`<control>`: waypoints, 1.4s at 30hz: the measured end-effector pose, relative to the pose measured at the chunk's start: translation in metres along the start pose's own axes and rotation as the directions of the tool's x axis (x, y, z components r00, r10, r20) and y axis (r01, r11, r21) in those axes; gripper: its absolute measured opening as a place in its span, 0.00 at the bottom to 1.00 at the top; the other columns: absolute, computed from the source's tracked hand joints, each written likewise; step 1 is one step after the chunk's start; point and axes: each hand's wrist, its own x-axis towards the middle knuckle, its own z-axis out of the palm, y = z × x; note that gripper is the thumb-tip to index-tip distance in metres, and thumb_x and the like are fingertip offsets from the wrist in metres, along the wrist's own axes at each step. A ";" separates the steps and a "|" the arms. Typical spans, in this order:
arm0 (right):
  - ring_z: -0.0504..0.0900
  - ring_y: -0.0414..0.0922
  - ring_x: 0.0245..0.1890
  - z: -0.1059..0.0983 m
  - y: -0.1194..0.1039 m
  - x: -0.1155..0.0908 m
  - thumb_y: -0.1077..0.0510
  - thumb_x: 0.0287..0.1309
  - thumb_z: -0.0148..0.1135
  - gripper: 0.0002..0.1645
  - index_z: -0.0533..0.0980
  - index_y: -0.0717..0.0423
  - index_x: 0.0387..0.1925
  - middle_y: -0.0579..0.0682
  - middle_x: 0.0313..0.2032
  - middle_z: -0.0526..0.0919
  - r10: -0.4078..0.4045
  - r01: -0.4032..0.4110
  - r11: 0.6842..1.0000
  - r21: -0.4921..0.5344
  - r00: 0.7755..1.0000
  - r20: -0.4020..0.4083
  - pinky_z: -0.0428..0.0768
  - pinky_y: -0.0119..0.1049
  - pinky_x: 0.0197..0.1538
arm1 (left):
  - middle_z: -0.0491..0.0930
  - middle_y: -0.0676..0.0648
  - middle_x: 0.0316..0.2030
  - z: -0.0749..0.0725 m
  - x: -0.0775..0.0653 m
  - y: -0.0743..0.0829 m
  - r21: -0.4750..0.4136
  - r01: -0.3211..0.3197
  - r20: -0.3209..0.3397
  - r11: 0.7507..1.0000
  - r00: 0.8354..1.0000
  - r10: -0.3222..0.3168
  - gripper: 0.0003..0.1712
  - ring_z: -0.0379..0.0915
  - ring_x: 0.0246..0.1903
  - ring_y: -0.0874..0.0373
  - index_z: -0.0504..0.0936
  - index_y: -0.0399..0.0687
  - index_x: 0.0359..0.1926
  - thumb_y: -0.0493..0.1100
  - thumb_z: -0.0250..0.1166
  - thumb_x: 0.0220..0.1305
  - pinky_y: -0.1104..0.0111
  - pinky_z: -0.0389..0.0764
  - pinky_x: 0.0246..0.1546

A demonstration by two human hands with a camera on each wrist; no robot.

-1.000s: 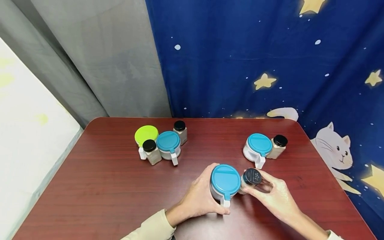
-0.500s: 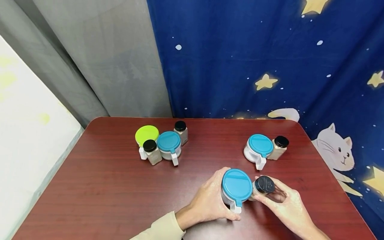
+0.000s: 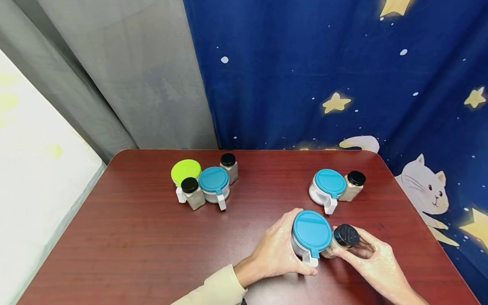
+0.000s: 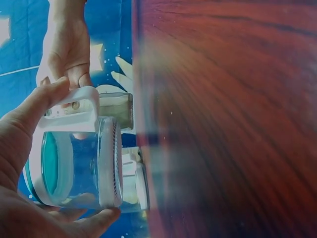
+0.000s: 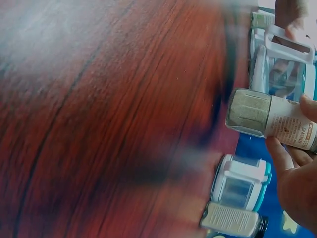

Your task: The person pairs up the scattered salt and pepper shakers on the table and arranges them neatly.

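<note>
My left hand (image 3: pixel 272 252) grips a glass seasoning jar (image 3: pixel 311 231) with a blue lid and white handle, fingers round its far side and thumb by the handle. In the left wrist view, the jar's base (image 4: pixel 110 161) shows above the table. My right hand (image 3: pixel 377 260) pinches a spice bottle (image 3: pixel 346 236) with a black lid. Seen from the right wrist, this bottle (image 5: pixel 252 111) is clear, holds pale powder and carries a printed label. The two containers are side by side, the bottle right of the jar.
Behind my hands stand another blue-lidded jar (image 3: pixel 330 182) and a black-capped bottle (image 3: pixel 353 186). At the back left are a green-lidded jar (image 3: pixel 185 170), a blue-lidded jar (image 3: pixel 214 180) and two black-capped bottles, one in front (image 3: pixel 194 197) and one behind (image 3: pixel 230 169). The reddish table (image 3: pixel 152 245) meets curtains.
Both hands have moved right across the table, carrying the blue-lidded jar and the spice bottle together. The other jars and bottles stay where they were.
</note>
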 end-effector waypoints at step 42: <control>0.84 0.27 0.39 -0.050 0.032 0.007 0.60 0.55 0.78 0.32 0.77 0.65 0.59 0.29 0.41 0.84 -0.018 0.016 1.000 -0.024 0.993 -0.114 0.80 0.22 0.38 | 0.71 0.54 0.59 0.063 0.041 0.032 0.071 0.078 0.037 0.994 0.996 -0.081 0.75 0.71 0.56 0.63 0.58 0.48 0.73 0.64 0.89 0.26 0.74 0.72 0.55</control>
